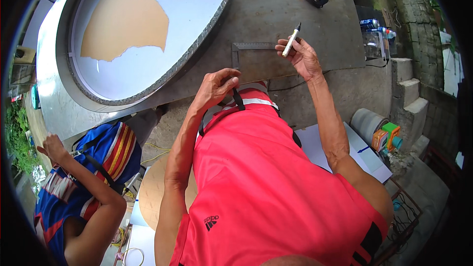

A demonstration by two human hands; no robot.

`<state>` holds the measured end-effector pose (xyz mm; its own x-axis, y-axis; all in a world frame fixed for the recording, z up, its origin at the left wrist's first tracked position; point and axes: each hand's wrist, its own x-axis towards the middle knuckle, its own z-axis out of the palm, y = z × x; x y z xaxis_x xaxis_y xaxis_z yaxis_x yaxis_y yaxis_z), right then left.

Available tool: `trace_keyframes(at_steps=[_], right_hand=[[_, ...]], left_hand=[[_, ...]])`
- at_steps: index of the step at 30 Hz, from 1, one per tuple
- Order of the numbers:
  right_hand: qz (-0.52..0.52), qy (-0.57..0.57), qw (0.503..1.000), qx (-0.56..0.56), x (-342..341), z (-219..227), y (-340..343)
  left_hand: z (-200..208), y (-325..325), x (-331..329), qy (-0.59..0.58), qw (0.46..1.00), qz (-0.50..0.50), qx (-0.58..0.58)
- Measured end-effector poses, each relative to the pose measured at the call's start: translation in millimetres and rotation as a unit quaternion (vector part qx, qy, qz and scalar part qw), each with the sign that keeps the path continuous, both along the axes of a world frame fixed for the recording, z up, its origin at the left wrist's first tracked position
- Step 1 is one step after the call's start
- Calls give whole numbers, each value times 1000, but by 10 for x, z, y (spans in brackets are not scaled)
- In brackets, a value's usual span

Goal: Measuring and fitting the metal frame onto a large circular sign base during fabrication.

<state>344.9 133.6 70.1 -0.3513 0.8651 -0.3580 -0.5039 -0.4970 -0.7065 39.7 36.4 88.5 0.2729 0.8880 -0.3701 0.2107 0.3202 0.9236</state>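
Marker (292, 42), held in right hand (304, 59), forearm (327, 113) forward

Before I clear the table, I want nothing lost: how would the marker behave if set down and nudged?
The marker would probably roll: it looks round and the table flat. It's likely stiff and light, looking straight, slim and small beside the right hand.
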Motion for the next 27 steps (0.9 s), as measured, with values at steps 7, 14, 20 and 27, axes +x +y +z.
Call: trace_keyframes(at_steps=[7, 14, 20, 27], right_hand=[[59, -84, 994, 36, -339, 292, -22], [238, -112, 957, 121, -1283, 319, 23], [402, -72, 899, 159, -1839, 349, -74], [499, -164, 781, 339, -2395, 529, -325]], left_hand=[[214, 422, 463, -83, 996, 16, 35], [269, 149, -13, -8, 979, 164, 121], [253, -311, -128, -142, 914, 366, 104], [301, -969, -191, -187, 784, 571, 157]])
